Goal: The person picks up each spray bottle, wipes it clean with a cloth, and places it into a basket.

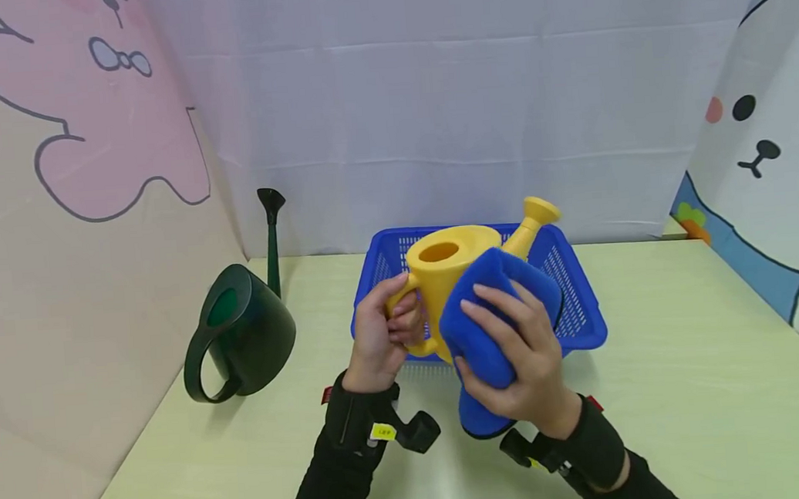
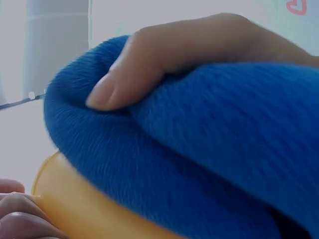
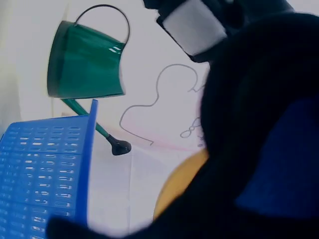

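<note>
My left hand (image 1: 391,331) grips the handle of a yellow watering can (image 1: 464,239), held upright in front of the blue basket. With spread fingers, my right hand (image 1: 521,357) holds a folded blue cloth (image 1: 479,344) against the can's near side. In the left wrist view a finger of the right hand (image 2: 144,69) sinks into the fold of the plush cloth (image 2: 239,114), and the yellow can (image 2: 89,204) shows beneath it. Dark sleeve and cloth fill much of the right wrist view, where only a sliver of the yellow can (image 3: 179,181) appears.
A blue perforated basket (image 1: 587,306) stands on the pale table (image 1: 687,384) behind the hands. To the left is a dark green watering can (image 1: 260,344), its spout (image 1: 272,258) pointing up toward the back. A white curtain (image 1: 390,119) hangs behind the table.
</note>
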The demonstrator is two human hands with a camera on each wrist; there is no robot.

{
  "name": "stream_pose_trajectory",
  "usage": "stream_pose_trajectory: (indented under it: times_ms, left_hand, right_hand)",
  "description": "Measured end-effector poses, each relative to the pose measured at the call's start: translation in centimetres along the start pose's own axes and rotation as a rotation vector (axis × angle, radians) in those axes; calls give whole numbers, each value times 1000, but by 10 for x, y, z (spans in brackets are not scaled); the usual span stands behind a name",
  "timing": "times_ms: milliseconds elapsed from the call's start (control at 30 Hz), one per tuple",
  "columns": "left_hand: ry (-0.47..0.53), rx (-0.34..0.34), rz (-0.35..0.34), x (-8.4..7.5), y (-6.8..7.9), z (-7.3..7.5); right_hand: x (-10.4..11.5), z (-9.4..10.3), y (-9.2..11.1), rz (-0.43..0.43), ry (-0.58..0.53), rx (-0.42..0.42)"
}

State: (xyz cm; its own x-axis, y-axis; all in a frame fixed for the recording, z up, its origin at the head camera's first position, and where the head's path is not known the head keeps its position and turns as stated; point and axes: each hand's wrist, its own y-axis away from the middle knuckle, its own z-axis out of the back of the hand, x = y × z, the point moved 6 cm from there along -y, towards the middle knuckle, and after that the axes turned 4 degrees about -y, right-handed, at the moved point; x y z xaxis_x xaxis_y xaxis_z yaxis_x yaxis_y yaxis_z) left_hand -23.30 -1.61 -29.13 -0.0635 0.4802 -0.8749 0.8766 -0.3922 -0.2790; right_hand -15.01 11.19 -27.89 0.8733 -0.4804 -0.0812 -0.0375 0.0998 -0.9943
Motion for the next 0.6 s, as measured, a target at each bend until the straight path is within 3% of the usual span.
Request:
stream_pose_trajectory:
  times_ms: [167,300,467,600]
  left_hand:
    - [78,6,14,1,0,-1]
    - [125,18,38,2,2,-1]
    - [72,-20,-2,-2,1,0]
    - [33,-21,-18,-4,1,1]
  right_hand:
    - [17,-17,6,162,94,181]
    - [21,-24,11,206,125,250]
    - [15,-17,8,155,87,154]
    - [5,-6,3,39,-20,28]
